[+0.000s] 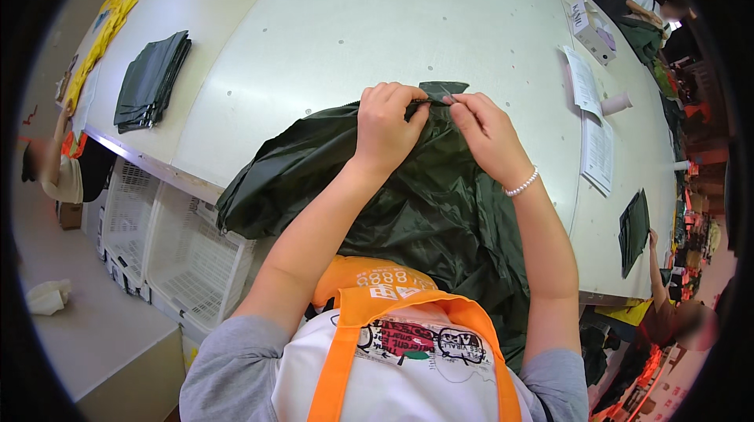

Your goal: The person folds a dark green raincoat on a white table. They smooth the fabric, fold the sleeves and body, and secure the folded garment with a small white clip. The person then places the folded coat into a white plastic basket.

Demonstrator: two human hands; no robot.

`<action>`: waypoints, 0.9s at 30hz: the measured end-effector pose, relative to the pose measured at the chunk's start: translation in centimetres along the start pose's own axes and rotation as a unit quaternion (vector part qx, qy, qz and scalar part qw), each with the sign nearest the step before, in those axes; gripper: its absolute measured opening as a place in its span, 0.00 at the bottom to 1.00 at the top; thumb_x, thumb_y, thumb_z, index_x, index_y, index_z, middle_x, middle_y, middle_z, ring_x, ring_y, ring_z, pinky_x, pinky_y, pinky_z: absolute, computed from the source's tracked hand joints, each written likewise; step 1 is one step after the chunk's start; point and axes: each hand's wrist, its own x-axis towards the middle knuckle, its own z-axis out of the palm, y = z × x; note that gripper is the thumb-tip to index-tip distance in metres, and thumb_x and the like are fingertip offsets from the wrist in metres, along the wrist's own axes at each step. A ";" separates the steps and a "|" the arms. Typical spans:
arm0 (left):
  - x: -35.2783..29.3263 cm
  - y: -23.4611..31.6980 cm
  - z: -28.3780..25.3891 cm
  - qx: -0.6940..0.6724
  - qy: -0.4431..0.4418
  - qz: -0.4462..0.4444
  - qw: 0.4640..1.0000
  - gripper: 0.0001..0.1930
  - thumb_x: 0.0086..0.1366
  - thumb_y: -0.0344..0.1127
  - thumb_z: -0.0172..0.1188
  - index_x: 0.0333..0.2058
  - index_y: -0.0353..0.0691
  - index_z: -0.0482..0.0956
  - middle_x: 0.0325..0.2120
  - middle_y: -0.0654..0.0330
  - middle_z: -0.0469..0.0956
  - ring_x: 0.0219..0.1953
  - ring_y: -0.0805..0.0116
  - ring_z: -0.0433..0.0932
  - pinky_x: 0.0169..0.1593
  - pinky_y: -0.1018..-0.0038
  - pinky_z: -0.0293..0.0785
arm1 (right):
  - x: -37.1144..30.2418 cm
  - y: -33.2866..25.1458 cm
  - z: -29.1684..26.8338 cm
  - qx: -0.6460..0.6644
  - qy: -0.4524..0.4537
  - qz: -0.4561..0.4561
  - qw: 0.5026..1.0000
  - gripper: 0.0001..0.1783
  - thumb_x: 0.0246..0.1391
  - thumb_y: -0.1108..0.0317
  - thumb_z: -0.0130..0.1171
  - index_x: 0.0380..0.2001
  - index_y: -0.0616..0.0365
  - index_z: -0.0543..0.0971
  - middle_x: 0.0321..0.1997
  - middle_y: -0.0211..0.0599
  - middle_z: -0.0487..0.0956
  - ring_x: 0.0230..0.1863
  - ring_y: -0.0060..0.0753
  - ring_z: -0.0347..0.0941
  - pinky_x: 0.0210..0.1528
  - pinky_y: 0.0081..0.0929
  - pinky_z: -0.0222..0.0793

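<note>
A dark green, shiny fabric garment lies bunched over the table's near edge and hangs down in front of me. My left hand is closed on its far edge, pinching a dark seam or zip strip between thumb and fingers. Just to the right, my right hand is closed at the same edge. A thin, pointed metal tool, apparently thread snips, shows at its fingertips; most of it is hidden. A flat piece of green fabric lies just beyond both hands.
The pale table bears a stack of dark green pieces, yellow fabric, paper sheets, a white box and a thread cone. White crates stand below left. Co-workers are at both sides.
</note>
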 end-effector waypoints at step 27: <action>-0.3 -0.1 -0.5 0.017 0.053 0.110 0.992 0.13 0.40 0.23 0.68 0.24 0.44 0.75 0.22 0.67 0.76 0.26 0.67 0.73 0.33 0.73 0.63 | 1.0 -4.8 -1.6 -0.229 -0.045 -0.031 0.972 0.08 0.54 0.61 0.57 0.30 0.53 0.76 0.26 0.33 0.78 0.30 0.38 0.75 0.30 0.33 0.69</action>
